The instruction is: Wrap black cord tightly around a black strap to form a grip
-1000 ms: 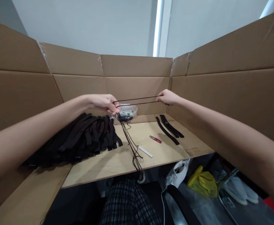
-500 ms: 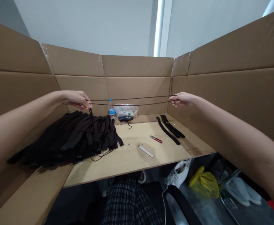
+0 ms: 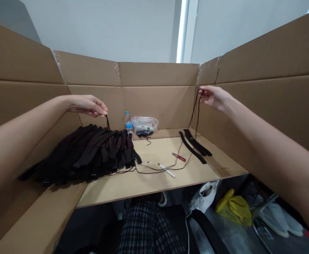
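Observation:
My left hand (image 3: 88, 105) pinches one end of a thin dark cord (image 3: 159, 168) above a big pile of black straps (image 3: 88, 153) on the left of the wooden tabletop (image 3: 149, 185). My right hand (image 3: 214, 96) is raised near the right cardboard wall and pinches the other end. The cord hangs slack from both hands and lies in a loop across the tabletop, over a white pen-like stick (image 3: 167, 170).
Cardboard walls (image 3: 157, 76) enclose the tabletop on three sides. At the back stand a small water bottle (image 3: 128, 123) and a clear plastic bag (image 3: 145, 124). Red-handled snips (image 3: 179, 157) and two black straps (image 3: 195, 145) lie at the right. Below are a yellow bag (image 3: 234, 211) and shoes.
The cord was stretched taut between my hands; now it hangs slack onto the tabletop. My right hand has risen and my left hand has moved left over the strap pile.

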`<state>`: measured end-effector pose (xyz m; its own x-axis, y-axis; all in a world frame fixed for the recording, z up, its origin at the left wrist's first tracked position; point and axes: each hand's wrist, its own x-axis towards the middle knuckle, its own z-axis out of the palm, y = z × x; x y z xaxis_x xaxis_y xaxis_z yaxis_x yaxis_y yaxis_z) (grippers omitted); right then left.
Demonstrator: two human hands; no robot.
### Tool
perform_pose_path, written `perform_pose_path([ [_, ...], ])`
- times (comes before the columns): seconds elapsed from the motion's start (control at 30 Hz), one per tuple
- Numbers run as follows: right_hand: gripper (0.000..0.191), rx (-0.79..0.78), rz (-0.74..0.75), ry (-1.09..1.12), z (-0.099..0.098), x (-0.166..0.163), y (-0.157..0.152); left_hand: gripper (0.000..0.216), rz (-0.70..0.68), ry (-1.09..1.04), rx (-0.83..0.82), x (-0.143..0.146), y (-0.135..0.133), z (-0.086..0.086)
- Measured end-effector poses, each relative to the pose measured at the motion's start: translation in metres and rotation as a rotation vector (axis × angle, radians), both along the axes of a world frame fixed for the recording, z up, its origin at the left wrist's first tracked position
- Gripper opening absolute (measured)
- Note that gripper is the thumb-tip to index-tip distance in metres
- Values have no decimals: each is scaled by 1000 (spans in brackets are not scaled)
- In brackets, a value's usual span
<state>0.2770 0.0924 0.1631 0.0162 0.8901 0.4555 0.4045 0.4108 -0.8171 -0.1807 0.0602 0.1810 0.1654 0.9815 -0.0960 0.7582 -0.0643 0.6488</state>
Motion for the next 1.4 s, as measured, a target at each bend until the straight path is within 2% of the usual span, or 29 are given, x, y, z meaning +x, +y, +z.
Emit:
perform_pose_path([
  [0.1, 17, 50, 220, 245, -4, -36, -9, 26, -78, 1, 24, 24, -1, 0],
  [0.2, 11, 51, 374, 236, -20, -79, -24, 28, -173, 6, 57, 51, -6, -4],
  [0.3, 6, -95, 613, 185, -47, -121, -42, 30, -268, 50, 90, 77, -18, -11],
  [0.4, 12, -233, 869, 228, -76, -155, -56, 28, -383, 1, 89, 96, -33, -20],
  [0.5, 10, -319, 1045, 258, -98, -174, -63, 26, -475, -59, 59, 105, -46, -29],
  [0.57, 13, -355, 1105, 285, -107, -177, -64, 23, -489, -91, 62, 106, -51, -35],
  [0.7, 22, -315, 1076, 325, -114, -171, -61, 20, -442, -187, 100, 100, -55, -51],
  [0.9, 21, -223, 1025, 269, -124, -157, -56, 30, -283, -487, 198, 96, -54, -92],
  [1.0, 23, -215, 994, 216, -130, -154, -54, 32, -232, -552, 198, 97, -56, -105],
  [1.23, 24, -212, 960, 147, -137, -153, -52, 21, -140, -565, 301, 101, -57, -114],
  [1.4, 24, -214, 954, 94, -139, -152, -54, 16, -130, -528, 376, 100, -53, -120],
])
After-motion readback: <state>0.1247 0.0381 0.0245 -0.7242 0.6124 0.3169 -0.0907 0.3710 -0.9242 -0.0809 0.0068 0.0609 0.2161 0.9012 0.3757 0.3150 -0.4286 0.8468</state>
